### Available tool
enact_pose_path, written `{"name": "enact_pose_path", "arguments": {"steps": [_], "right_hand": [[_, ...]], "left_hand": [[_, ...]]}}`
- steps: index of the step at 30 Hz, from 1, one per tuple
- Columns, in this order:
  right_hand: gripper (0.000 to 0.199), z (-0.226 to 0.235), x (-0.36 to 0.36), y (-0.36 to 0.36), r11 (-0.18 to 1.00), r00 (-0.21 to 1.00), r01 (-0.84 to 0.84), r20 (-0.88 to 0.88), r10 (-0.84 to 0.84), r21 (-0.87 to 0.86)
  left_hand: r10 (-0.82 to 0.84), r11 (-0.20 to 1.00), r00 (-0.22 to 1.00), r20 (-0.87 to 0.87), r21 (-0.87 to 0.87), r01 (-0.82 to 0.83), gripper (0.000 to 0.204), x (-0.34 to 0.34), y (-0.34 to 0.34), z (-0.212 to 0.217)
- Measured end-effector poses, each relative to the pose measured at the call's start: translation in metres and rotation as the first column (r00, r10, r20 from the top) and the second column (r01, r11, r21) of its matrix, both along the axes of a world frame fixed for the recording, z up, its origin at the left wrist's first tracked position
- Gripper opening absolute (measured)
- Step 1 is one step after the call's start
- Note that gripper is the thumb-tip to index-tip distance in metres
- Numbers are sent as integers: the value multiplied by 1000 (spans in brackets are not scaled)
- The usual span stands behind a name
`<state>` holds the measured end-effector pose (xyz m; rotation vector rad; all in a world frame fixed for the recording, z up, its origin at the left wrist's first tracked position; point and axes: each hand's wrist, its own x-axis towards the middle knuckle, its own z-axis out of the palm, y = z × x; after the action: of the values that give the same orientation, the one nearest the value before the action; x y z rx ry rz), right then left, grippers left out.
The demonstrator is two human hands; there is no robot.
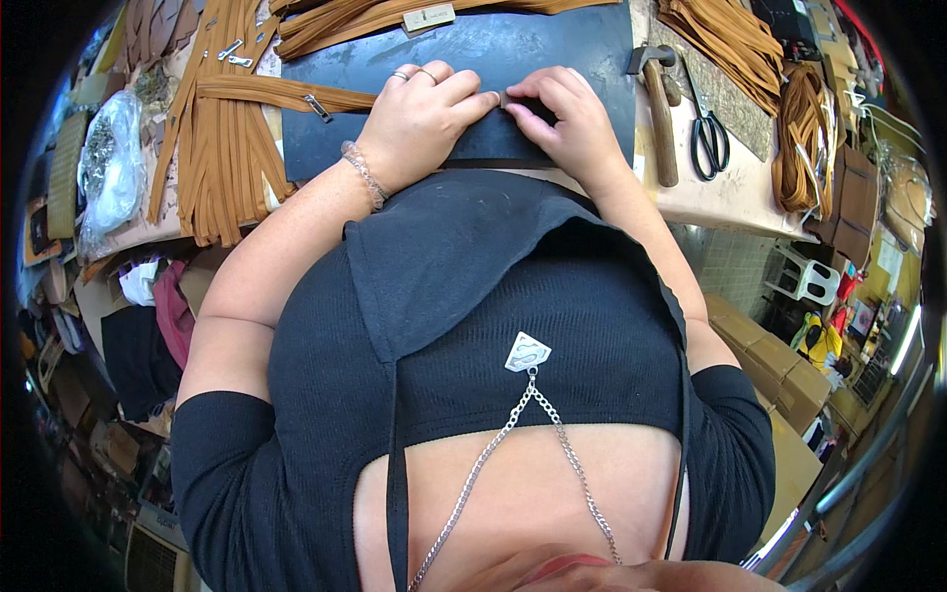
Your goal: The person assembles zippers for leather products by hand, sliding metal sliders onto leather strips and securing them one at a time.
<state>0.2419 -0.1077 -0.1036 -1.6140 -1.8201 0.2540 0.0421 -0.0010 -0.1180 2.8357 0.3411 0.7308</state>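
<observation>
My left hand (419, 123), with rings and a beaded bracelet, is closed over one end of a tan zipper strip (266, 92). The strip runs left from under the hand and carries a silver zipper pull (318, 109). Facing it, my right hand (572, 123) has thumb and forefinger pinched together, close to the left fingertips. A tiny dark bit shows between the two hands, too small to name. Both hands are over a dark blue-black mat (552, 44) on the table. The strip's end is hidden by the left fingers.
More tan zipper strips (212, 168) drape over the table's near edge at left. A small pale tag (428, 18) lies on strips at the back. Right of the mat lie a hammer (659, 118), black-handled scissors (710, 143) and a strip bundle (804, 148). A clear plastic bag (113, 168) is far left.
</observation>
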Motion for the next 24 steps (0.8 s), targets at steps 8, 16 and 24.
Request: {"name": "enact_pose_path", "arguments": {"steps": [8,16,24], "right_hand": [[17,-3,4,-5,999,997,26,-75,-29,-41],[15,11,-8,1,997,1000,23,-19,-24,-75],[11,8,-8,-5,999,961,30,276,-17,-41]], "left_hand": [[3,998,999,-46,59,0,27,0,-1,1],[17,999,998,-53,51,-15,27,0,-1,1],[7,998,999,-32,55,-5,26,1,-1,-1]]}}
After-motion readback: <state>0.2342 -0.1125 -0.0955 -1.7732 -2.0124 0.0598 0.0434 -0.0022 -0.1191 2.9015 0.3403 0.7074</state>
